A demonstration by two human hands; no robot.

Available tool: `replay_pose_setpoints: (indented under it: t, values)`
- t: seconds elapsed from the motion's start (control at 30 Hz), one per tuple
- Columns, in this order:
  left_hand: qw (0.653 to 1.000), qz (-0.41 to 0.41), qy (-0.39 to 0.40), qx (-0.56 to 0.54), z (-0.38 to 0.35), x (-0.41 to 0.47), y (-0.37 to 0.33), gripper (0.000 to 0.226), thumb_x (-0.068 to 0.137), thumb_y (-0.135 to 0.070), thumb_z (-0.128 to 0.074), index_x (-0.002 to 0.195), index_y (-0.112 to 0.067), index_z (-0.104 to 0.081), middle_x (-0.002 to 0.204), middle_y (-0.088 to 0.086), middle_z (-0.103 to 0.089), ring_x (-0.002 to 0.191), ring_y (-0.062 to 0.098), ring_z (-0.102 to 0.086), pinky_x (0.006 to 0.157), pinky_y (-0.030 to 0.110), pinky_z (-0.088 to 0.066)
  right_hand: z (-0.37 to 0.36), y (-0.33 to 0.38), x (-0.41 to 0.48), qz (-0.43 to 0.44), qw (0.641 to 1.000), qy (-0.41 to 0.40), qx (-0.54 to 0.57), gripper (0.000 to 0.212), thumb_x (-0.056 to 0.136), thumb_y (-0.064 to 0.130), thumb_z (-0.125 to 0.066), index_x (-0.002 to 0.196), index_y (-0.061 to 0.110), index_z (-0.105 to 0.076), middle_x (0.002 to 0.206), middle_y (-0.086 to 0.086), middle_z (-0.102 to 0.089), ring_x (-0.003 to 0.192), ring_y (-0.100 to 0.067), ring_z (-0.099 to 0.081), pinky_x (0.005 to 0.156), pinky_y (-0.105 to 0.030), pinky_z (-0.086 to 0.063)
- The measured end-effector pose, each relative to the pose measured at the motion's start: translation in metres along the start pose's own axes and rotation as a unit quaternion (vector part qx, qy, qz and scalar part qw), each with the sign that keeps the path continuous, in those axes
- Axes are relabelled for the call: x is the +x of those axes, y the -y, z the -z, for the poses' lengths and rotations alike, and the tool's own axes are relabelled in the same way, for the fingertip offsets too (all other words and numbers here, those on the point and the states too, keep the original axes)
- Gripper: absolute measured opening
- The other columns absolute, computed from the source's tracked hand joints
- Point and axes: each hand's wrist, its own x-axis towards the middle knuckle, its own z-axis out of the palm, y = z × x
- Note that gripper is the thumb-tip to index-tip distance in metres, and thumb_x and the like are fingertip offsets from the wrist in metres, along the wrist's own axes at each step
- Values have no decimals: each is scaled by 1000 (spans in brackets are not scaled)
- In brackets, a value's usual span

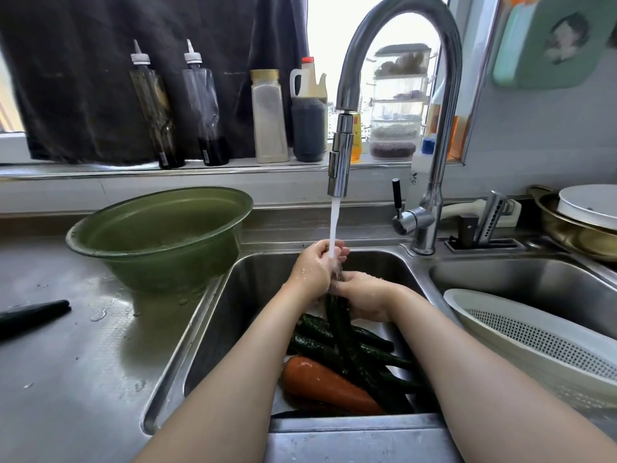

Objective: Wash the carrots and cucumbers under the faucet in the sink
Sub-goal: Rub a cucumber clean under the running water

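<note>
Water runs from the chrome faucet into the left steel sink. Under the stream my left hand and my right hand both grip the upper end of a long dark green cucumber, which slants down toward me. Its top is hidden inside my hands. Other cucumbers lie on the sink bottom below it. An orange carrot lies at the near side of the sink, wet and partly under the cucumbers.
A green basin stands on the wet counter left of the sink. A white colander leans in the right sink. A dark knife handle lies far left. Bottles line the windowsill; pots stack at the right.
</note>
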Motion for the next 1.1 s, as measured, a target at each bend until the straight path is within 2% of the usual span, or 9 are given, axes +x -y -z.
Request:
replay_pose_setpoints:
  t: [0.1, 0.23, 0.3, 0.43, 0.53, 0.73, 0.87, 0.97, 1.1]
  values:
    - [998, -12, -12, 64, 4, -4, -2, 36, 105, -17, -45, 84, -10, -73, 91, 5, -76, 85, 14, -69, 82, 30, -53, -2, 0, 2, 0, 1000, 7, -27, 14, 97, 12, -69, 110, 11, -65, 88, -4, -76, 80, -20, -72, 86, -45, -59]
    - [992, -42, -44, 107, 2, -8, -11, 48, 99, -3, -44, 57, -11, -65, 84, 20, -73, 85, 30, -67, 92, 38, -52, -3, -3, 4, 0, 998, 29, -47, 17, 92, 12, -73, 108, 15, -67, 88, -1, -75, 83, -16, -72, 86, -40, -57]
    - [999, 23, -37, 20, 0, -10, -14, 51, 99, -5, -45, 52, -15, -64, 86, 22, -74, 85, 30, -68, 87, 39, -56, -2, -2, 2, 6, 999, 19, -43, 11, 92, 15, -74, 102, 17, -71, 88, 0, -75, 86, -17, -71, 92, -44, -57]
    - [969, 107, 30, -222, 2, -10, -7, 42, 111, -20, -38, 92, -11, -75, 105, 8, -77, 102, 22, -70, 102, 41, -53, 1, 0, -3, 6, 998, 1, -63, 8, 94, 15, -71, 102, 14, -72, 92, -5, -75, 85, -21, -70, 94, -49, -56]
    - [961, 97, 50, -255, 10, -9, -2, 36, 112, -14, -34, 121, -6, -68, 125, 10, -73, 120, 24, -66, 109, 41, -49, -1, -1, -1, -1, 997, -11, -81, 7, 97, 13, -66, 103, 12, -68, 84, -5, -74, 83, -25, -70, 94, -51, -55]
    - [951, 141, 47, -271, 17, -5, 4, 44, 105, -12, -29, 131, -12, -64, 132, 9, -70, 126, 26, -58, 105, 41, -43, -7, 4, -2, -4, 995, -40, -89, 4, 96, 18, -68, 100, 17, -67, 85, -4, -72, 78, -21, -69, 79, -40, -57]
    - [983, 134, 39, -116, 10, -9, 2, 32, 103, -19, -44, 107, -19, -76, 112, 0, -78, 113, 23, -68, 102, 44, -51, -3, 1, 0, 0, 992, -60, -113, 5, 93, 16, -71, 93, 21, -69, 77, 1, -70, 71, -15, -67, 66, -31, -53]
    - [992, 126, -13, -24, -7, -7, -3, 28, 96, -15, -45, 89, -17, -72, 86, -10, -79, 90, 19, -71, 87, 39, -57, -3, 1, 2, 12, 989, -60, -135, 13, 81, 20, -78, 91, 20, -69, 75, 4, -72, 74, -15, -67, 70, -35, -56]
    - [990, 87, -106, -22, -17, -10, -11, 39, 94, -13, -40, 66, -9, -66, 71, 3, -76, 73, 23, -64, 76, 37, -51, -6, 3, 2, 21, 983, -69, -169, 23, 78, 19, -79, 93, 24, -63, 78, 3, -68, 73, -12, -65, 69, -30, -55]
